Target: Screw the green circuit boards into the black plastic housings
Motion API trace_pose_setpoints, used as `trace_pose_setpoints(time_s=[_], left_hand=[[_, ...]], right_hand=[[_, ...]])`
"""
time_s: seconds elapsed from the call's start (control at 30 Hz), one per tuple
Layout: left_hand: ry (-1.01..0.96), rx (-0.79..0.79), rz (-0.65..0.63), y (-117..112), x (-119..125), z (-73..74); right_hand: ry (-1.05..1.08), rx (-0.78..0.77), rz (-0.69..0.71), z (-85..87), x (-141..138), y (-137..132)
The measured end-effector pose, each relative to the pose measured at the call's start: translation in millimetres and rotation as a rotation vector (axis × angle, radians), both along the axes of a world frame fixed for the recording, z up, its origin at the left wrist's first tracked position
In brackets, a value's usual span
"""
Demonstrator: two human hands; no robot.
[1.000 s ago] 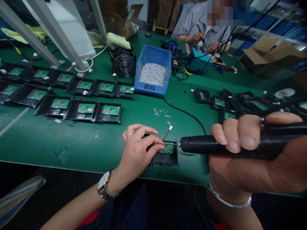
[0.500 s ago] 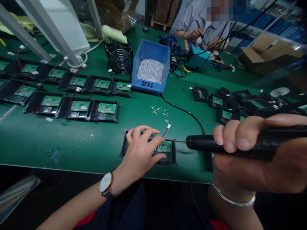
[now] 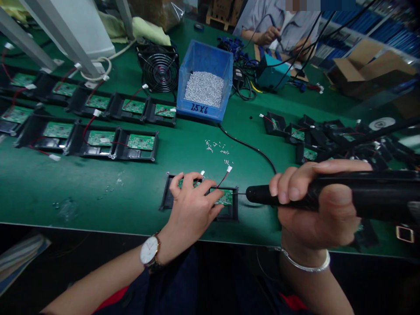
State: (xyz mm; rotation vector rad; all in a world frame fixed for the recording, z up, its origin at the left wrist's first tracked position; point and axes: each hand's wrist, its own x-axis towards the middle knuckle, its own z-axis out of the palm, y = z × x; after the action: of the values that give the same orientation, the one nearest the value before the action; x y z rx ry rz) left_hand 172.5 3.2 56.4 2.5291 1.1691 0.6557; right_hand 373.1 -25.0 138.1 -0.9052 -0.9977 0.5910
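Note:
My left hand (image 3: 193, 203) lies across two joined black plastic housings (image 3: 168, 192) near the table's front edge. Its fingers are spread and bent, with the fingertips resting on or just above the parts. A green circuit board (image 3: 226, 197) shows in the right housing, past my thumb and index finger. From it a red-and-black lead rises to a white connector (image 3: 229, 169). Wrapped in my right hand (image 3: 315, 205) is a black electric screwdriver (image 3: 262, 194), held level and pointing left. Its thin bit reaches the board's right side; the exact contact point is too small to make out.
Loose small screws (image 3: 216, 148) lie beyond the housings. A blue bin (image 3: 205, 111) of screws stands behind, beside a fan (image 3: 160, 70). Rows of housings with boards (image 3: 141, 142) fill the left; more housings (image 3: 303, 135) are piled right. A co-worker (image 3: 278, 30) sits across the table.
The screwdriver and my right hand have shifted left and the bit has come down onto the board's right side. My left hand stays over the housings. The view has shifted slightly.

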Motion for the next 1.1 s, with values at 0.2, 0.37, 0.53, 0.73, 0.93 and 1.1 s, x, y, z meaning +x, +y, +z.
trace_pose_setpoints(time_s=[0.2, 0.37, 0.53, 0.73, 0.93, 1.1], left_hand=[[0.005, 0.002, -0.002, 0, 0, -0.1], [-0.004, 0.016, 0.003, 1, 1, -1.2], [-0.015, 0.025, 0.025, 0, 3, -2.8], [-0.034, 0.001, 0.037, -2, 4, -1.1], [-0.031, 0.008, 0.033, 0, 3, -2.5], [-0.041, -0.013, 0.024, 1, 1, -0.9]], right_hand=[[-0.004, 0.000, 0.002, -1.1, 1, 2], [-0.016, 0.018, 0.025, -2.3, -1, 2], [-0.058, 0.052, 0.062, -4.4, -10, 0], [-0.048, 0.062, 0.061, -11.8, -17, 1], [-0.138, 0.012, 0.316, -9.0, -5, -1], [-0.078, 0.120, 0.305, 5.0, 9, 23]])
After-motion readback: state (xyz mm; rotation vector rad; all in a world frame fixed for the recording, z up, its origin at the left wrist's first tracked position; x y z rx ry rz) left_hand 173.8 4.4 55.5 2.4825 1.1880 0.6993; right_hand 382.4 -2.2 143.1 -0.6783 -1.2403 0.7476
